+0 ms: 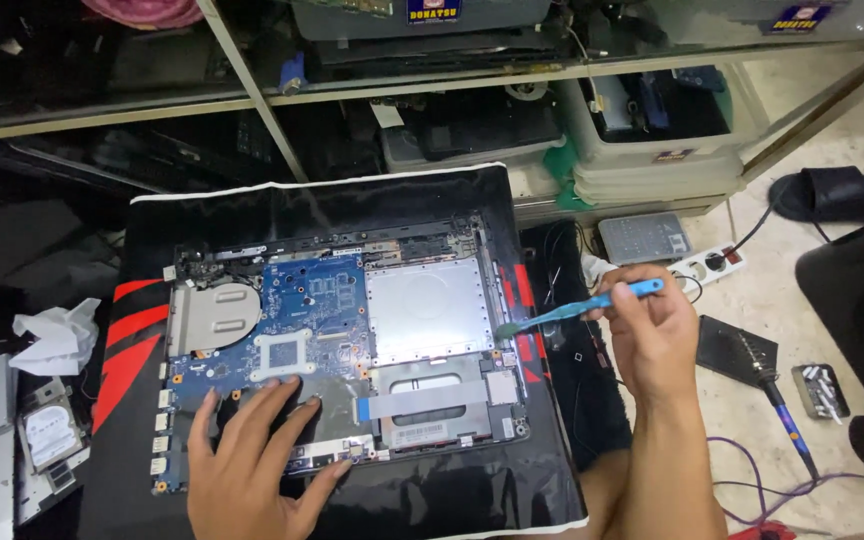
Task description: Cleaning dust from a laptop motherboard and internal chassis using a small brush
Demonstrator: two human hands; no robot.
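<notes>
Laptop base [352, 340], opened up, lies flat on a black mat [352, 205] with red stripes and a white edge, middle of the scene. Blue motherboard [292, 320] fills its left half, with a silver fan housing [214, 317] at the far-left corner of the board. Silver metal bay plate [430, 308] sits on the right half; a flat ribbon cable [422, 405] runs across just near of it.

Left hand [252, 460] lies flat, fingers spread, pressing on the near-left part of the board; it grasps nothing, only holds the base down. Right hand [652, 335] is off the right edge of the mat, clenched round the handle of a blue toothbrush [582, 308]. Brush head points left and sits at the right edge of the base, by the metal plate; cannot tell if the bristles touch.

Left of the mat: crumpled white tissue [52, 335] and a bare hard drive [50, 435]. Right of the right hand, on the floor: white power strip [707, 265], soldering iron [787, 420] with blue grip, black sandal [832, 192] further off. Glass shelving [432, 85] packed with parts stands at the far side.
</notes>
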